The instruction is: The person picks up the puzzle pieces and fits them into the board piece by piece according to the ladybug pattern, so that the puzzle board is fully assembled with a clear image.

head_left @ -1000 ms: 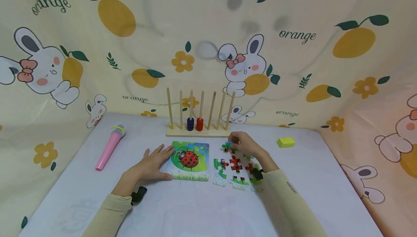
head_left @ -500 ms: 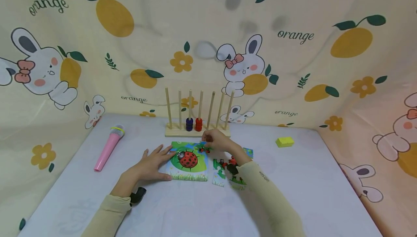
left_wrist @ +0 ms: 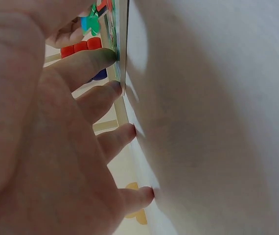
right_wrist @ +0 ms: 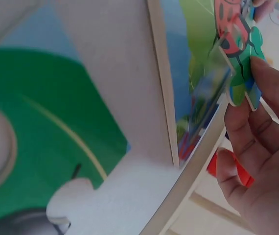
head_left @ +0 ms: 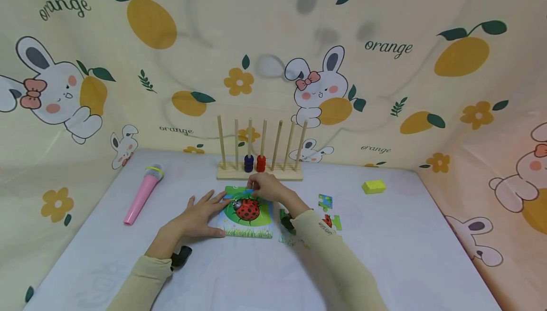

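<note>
One puzzle piece (right_wrist: 244, 73) is pinched by the thumb and fingers of the right hand (head_left: 270, 190) over the ladybug board (head_left: 248, 211); the left hand (head_left: 198, 218), fingers spread, touches the board's left edge. Loose pieces (head_left: 326, 201) lie rightward, a peg rack (head_left: 284, 174) behind.

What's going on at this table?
A person's right hand pinches a puzzle piece at the far part of the ladybug board; can't tell if the piece touches it. The left hand rests, fingers spread, at the board's left side. Loose pieces lie to the board's right, partly hidden by the right sleeve. A peg rack stands behind, with a microphone off left and a yellow block off right.
</note>
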`<state>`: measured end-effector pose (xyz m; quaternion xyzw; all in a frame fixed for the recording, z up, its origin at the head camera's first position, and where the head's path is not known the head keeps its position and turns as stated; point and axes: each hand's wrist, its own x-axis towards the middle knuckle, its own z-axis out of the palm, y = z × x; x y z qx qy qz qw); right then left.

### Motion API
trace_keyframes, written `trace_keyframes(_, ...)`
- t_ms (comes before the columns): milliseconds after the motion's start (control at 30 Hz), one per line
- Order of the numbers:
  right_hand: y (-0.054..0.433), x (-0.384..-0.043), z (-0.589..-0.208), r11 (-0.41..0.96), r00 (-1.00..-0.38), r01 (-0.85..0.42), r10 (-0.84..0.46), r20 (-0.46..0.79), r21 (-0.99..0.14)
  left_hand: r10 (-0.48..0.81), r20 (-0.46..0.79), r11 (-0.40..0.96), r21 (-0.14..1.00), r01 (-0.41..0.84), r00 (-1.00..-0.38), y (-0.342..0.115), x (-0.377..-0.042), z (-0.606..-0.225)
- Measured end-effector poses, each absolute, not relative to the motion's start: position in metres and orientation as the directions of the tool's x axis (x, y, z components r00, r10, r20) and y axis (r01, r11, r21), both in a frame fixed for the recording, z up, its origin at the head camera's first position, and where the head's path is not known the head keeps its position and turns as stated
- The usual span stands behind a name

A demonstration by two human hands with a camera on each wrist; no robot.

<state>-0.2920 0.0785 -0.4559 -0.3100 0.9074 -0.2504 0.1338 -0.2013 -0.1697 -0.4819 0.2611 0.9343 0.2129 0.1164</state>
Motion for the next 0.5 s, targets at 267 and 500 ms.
trace_keyframes(267,0.069,-0.291,-0.461,0.736,-0.789,-0.526,-0.609,-0.077,-0.426,0.535,-0.111,0.777,0.454,0.436,-0.838,-0.170,-0.202,-0.482)
trace_keyframes(500,0.064,-0.290,-0.466,0.760,-0.807,-0.527,-0.588,-0.055,-0.380,0.536,-0.108,0.775,0.456,0.437,-0.837,-0.171,-0.202,-0.483)
